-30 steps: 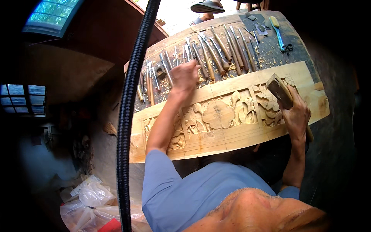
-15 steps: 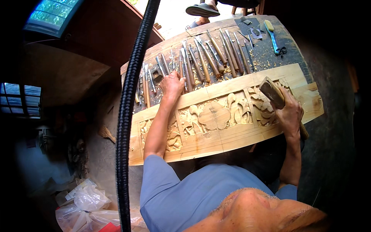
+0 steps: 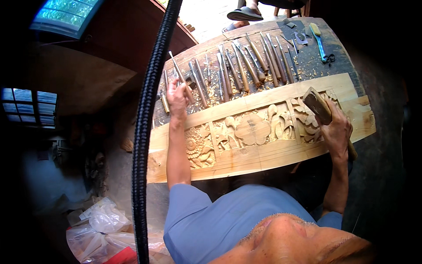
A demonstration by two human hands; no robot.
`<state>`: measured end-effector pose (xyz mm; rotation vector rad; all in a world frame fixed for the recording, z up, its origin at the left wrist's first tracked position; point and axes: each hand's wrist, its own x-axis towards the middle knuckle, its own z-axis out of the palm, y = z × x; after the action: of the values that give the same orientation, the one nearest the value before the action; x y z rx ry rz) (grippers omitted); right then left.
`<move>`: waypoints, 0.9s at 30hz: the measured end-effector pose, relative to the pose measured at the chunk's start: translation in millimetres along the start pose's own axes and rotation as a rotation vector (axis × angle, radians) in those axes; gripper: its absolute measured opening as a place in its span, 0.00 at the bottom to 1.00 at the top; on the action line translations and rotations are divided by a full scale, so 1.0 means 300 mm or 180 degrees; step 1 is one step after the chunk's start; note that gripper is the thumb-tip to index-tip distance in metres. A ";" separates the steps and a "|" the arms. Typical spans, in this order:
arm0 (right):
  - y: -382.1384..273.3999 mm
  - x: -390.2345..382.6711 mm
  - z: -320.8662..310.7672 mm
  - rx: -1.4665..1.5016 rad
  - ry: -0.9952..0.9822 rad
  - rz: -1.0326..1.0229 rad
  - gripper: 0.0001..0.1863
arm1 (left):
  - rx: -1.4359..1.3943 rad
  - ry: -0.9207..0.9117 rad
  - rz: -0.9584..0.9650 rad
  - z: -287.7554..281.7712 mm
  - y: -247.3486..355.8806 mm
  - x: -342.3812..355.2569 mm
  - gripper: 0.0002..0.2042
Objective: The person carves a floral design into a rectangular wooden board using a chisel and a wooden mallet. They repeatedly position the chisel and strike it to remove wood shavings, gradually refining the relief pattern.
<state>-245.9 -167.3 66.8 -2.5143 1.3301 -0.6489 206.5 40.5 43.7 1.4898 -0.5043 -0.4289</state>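
Note:
A carving chisel [image 3: 176, 66] is pinched in my left hand [image 3: 177, 102], its thin metal blade pointing up and away, its wooden handle passing by the fingers. This hand is above the left part of the tool row, just beyond the board's far edge. My right hand [image 3: 336, 130] is wrapped round a wooden mallet [image 3: 317, 104], which is held tilted over the right end of the board. The long pale board [image 3: 272, 163] has carved panels: a flower [image 3: 194, 144] at left, a plain lobed shape [image 3: 252, 129] in the middle, and leafy relief at right, partly hidden by the mallet.
Several wooden-handled chisels [image 3: 242, 72] lie side by side on the dark bench [image 3: 307, 61] among shavings. A blue-handled brush [image 3: 319, 42] lies at the far right. Past the bench is a person's sandalled foot [image 3: 246, 15]. Plastic bags [image 3: 105, 220] sit at lower left; a black braided cable [image 3: 151, 88] crosses the view.
My left hand has shifted left along the tool row and now has a raised chisel in its fingers. The right hand keeps its grip on the mallet. The whole view has shifted slightly.

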 end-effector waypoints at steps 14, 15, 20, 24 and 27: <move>-0.019 0.004 -0.013 0.0117 -0.0050 -0.0014 0.29 | -0.1429 -0.0275 -0.0076 -0.192 -0.024 0.016 0.15; -0.021 0.004 -0.015 0.0108 -0.0063 0.0009 0.29 | -0.1383 -0.0267 -0.0067 -0.194 -0.031 0.019 0.15; -0.016 0.002 -0.016 0.0138 -0.0124 0.0002 0.30 | -0.1559 -0.0312 -0.0260 -0.210 -0.072 0.037 0.17; -0.021 0.001 -0.013 0.0115 -0.0162 0.0038 0.30 | -0.1488 -0.0348 -0.0371 -0.204 -0.082 0.062 0.18; -0.030 0.005 -0.017 0.0120 -0.0167 0.0040 0.29 | -0.1377 -0.0403 -0.0477 -0.205 -0.046 0.096 0.18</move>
<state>-241.2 -163.5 75.1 -2.4737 1.3022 -0.5956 265.4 74.4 30.5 1.0894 -0.3702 -0.7064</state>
